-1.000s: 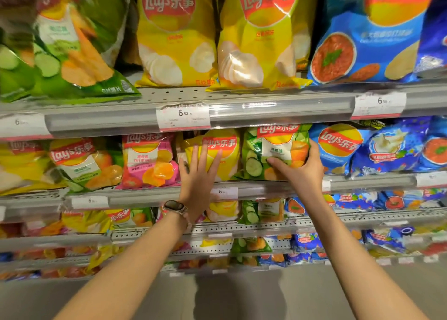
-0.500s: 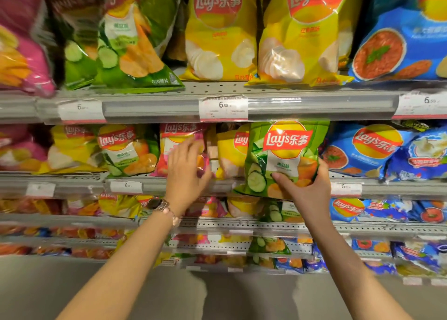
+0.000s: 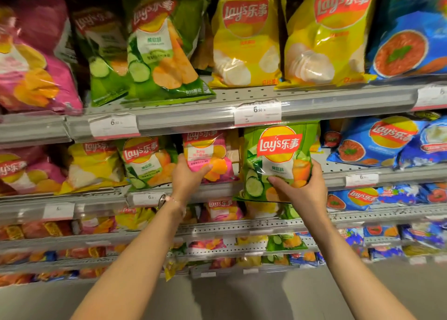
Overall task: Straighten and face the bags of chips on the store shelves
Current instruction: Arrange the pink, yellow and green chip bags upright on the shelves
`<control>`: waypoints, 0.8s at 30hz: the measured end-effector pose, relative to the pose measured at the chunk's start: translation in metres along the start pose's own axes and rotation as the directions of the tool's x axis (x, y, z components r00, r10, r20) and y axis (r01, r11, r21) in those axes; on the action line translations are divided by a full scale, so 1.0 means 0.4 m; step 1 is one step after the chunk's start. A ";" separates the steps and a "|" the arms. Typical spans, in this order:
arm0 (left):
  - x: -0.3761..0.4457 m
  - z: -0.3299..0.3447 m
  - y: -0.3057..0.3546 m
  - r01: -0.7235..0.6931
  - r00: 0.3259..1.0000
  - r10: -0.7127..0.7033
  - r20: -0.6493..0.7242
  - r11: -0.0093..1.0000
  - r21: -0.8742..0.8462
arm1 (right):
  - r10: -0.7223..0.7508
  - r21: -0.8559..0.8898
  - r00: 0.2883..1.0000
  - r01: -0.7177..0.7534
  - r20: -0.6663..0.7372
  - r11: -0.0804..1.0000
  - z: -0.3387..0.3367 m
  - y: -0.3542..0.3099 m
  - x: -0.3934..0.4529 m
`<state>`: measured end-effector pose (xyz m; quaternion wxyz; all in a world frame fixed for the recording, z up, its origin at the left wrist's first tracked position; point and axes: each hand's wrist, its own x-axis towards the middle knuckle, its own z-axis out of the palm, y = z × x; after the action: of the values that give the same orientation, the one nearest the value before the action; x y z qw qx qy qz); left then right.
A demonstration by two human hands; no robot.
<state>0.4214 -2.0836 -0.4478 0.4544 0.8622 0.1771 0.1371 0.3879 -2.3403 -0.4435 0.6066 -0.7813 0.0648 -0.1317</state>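
Observation:
My right hand (image 3: 304,189) grips a green cucumber chip bag (image 3: 278,155) by its lower part and holds it upright in front of the middle shelf (image 3: 387,177), its label facing me. My left hand (image 3: 188,177) holds the lower left corner of a pink chip bag (image 3: 205,150) standing on the same shelf, thumb across its front. Left of it stand another green bag (image 3: 145,162) and a yellow bag (image 3: 94,165). A sliver of a yellow bag shows between the pink and the held green one.
The top shelf (image 3: 217,107) carries large pink, green, yellow and blue bags. Blue bags (image 3: 377,143) fill the middle shelf's right side. Price tags (image 3: 257,113) hang on the rails. Lower shelves hold several smaller bags. Grey floor lies below.
My right hand has pulled the green bag out from the shelf and raised it. My left hand left the yellow bag and took hold of the pink bag. The view shifted left.

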 end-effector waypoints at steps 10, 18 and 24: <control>-0.067 -0.050 0.023 -0.030 0.999 0.027 -0.021 0.984 -0.176 | -0.043 -0.064 0.998 0.040 -0.039 0.997 0.016 -0.012 -0.031; -0.146 -0.107 0.010 -0.033 0.999 0.027 -0.035 0.985 -0.172 | -0.072 -0.064 0.996 0.076 0.055 0.995 -0.009 -0.022 -0.010; -0.227 -0.156 -0.030 -0.008 0.990 -0.015 -0.142 0.987 -0.159 | -0.083 -0.072 0.991 0.090 0.103 0.993 0.020 0.000 -0.008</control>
<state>0.3128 -2.0702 -0.4304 0.5081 0.8109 0.1992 0.2111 0.3871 -2.3319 -0.4458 0.5726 -0.8115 0.0055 -0.1161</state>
